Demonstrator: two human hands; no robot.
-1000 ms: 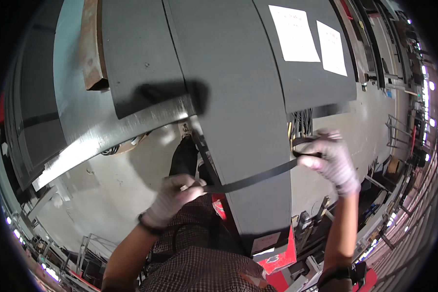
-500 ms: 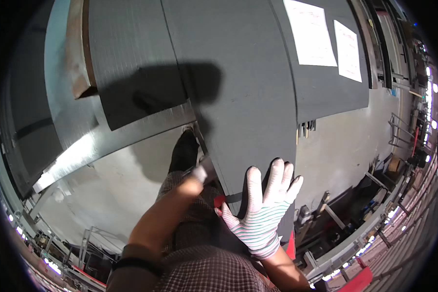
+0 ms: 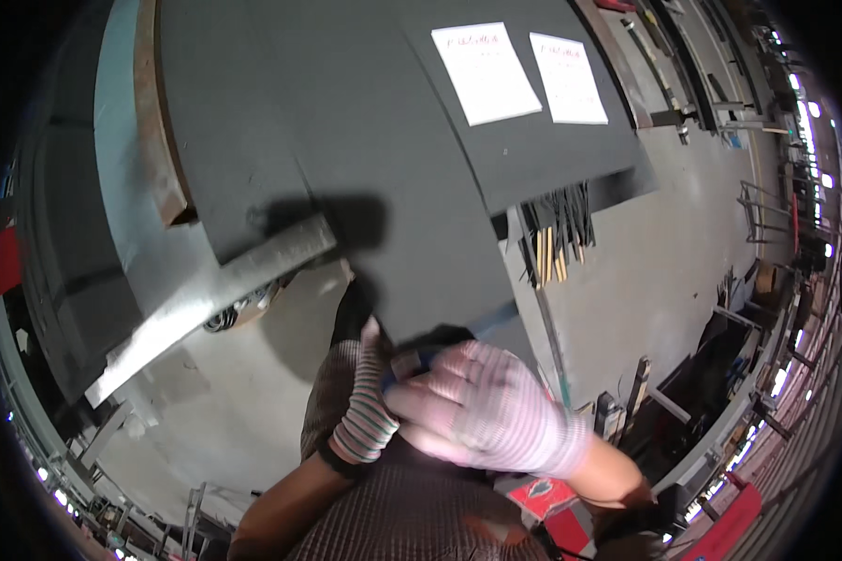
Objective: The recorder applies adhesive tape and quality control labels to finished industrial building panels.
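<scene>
At the dark grey panel's (image 3: 412, 252) near end, we seem mid-handling a small dark-blue object (image 3: 403, 366): our left hand (image 3: 369, 409) points a finger up beside it, our right hand (image 3: 496, 411) curls blurred fingers over it, hiding any grip, so we cannot tell its firmness. The next move seemingly calls for both hands close; black strips (image 3: 563, 220) and white paper sheets (image 3: 486, 75) sit farther off, unobstructing

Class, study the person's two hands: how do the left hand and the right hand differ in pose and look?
The left hand points up the picture; the right hand has its fingers bent toward the left one. The left hand looks narrow; the right hand looks broader. The left hand's stripes show fairly crisply; the right hand is blurred. Both wear pale striped gloves.
</scene>
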